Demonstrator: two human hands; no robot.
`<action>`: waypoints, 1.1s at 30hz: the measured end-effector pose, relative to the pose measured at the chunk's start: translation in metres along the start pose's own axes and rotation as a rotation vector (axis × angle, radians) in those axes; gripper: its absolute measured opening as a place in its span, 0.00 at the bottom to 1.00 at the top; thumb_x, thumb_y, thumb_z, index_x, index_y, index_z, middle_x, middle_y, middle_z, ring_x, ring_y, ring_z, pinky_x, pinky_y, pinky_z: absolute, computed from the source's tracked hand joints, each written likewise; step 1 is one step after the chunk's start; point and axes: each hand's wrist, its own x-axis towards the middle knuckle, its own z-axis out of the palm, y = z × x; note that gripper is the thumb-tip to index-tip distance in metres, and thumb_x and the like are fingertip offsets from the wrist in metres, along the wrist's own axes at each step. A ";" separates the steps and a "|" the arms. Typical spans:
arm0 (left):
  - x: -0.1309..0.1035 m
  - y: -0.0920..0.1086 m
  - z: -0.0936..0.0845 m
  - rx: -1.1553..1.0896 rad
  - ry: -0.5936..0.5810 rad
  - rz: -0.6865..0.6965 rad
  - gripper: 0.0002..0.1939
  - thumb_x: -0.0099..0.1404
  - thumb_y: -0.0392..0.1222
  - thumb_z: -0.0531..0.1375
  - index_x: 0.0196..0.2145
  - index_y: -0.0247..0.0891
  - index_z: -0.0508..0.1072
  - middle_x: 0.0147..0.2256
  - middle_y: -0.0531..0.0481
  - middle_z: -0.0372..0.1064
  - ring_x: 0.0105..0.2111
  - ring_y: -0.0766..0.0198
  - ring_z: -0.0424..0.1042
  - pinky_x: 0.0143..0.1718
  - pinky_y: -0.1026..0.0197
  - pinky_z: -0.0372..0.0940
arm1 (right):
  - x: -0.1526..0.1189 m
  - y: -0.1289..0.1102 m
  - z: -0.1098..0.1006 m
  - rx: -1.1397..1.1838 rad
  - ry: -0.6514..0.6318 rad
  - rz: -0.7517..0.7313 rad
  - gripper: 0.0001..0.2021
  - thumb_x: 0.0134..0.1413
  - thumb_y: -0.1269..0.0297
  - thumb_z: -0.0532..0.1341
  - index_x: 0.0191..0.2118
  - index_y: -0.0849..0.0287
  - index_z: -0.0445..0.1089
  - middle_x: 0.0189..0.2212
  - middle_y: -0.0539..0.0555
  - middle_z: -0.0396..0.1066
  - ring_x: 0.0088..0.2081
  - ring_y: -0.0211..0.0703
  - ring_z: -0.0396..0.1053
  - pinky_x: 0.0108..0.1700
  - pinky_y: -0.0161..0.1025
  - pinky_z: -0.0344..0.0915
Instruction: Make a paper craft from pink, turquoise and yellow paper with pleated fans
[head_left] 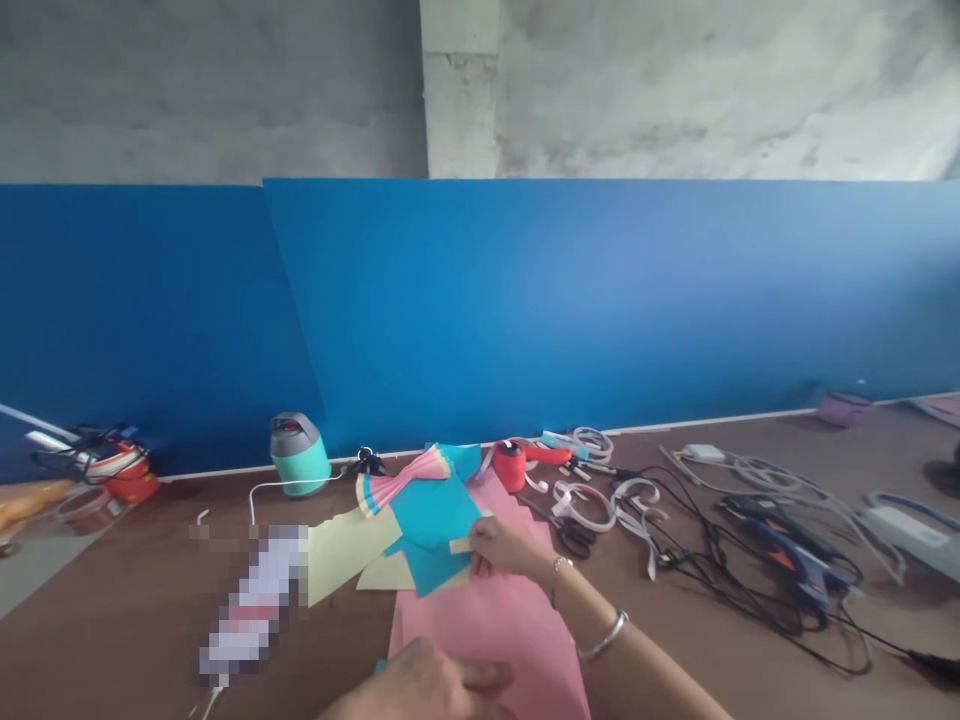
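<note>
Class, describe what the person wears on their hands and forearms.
Both the left hand and right hand are ungloved. The right forearm shows no sleeve, but has a smooth silver bangle and, nearer the hand, a thin pale bracelet.

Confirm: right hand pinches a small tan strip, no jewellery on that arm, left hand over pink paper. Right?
Jewellery part is wrong: the head view shows a thin bracelet at the wrist and a silver bangle farther up that arm. Rest holds: right hand pinching the small tan strip, left hand over pink paper.
</note>
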 end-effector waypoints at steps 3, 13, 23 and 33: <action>-0.002 0.003 -0.006 -0.060 -0.057 0.001 0.13 0.63 0.55 0.53 0.41 0.61 0.75 0.39 0.56 0.74 0.30 0.64 0.73 0.31 0.68 0.62 | 0.010 -0.006 -0.001 -0.005 0.030 0.023 0.09 0.49 0.71 0.55 0.20 0.58 0.61 0.17 0.50 0.71 0.21 0.37 0.68 0.23 0.30 0.61; 0.010 0.011 -0.013 -0.183 -0.064 0.038 0.14 0.61 0.51 0.55 0.42 0.58 0.75 0.44 0.57 0.73 0.38 0.60 0.74 0.39 0.66 0.64 | 0.024 -0.014 -0.005 0.147 0.209 0.006 0.13 0.54 0.63 0.55 0.21 0.58 0.65 0.21 0.52 0.71 0.23 0.36 0.68 0.25 0.31 0.61; 0.033 0.000 -0.067 -0.462 0.745 -0.486 0.19 0.57 0.55 0.58 0.37 0.37 0.73 0.32 0.49 0.72 0.33 0.59 0.71 0.35 0.61 0.65 | -0.043 -0.053 -0.018 0.121 0.240 -0.237 0.09 0.48 0.64 0.58 0.29 0.62 0.74 0.18 0.47 0.63 0.21 0.31 0.56 0.22 0.29 0.52; 0.001 -0.018 -0.050 -0.557 0.637 -0.682 0.16 0.56 0.53 0.56 0.22 0.37 0.69 0.24 0.52 0.69 0.31 0.60 0.67 0.36 0.62 0.60 | -0.049 -0.008 -0.029 0.125 -0.062 -0.048 0.07 0.41 0.65 0.60 0.19 0.61 0.69 0.15 0.46 0.65 0.18 0.32 0.63 0.20 0.28 0.57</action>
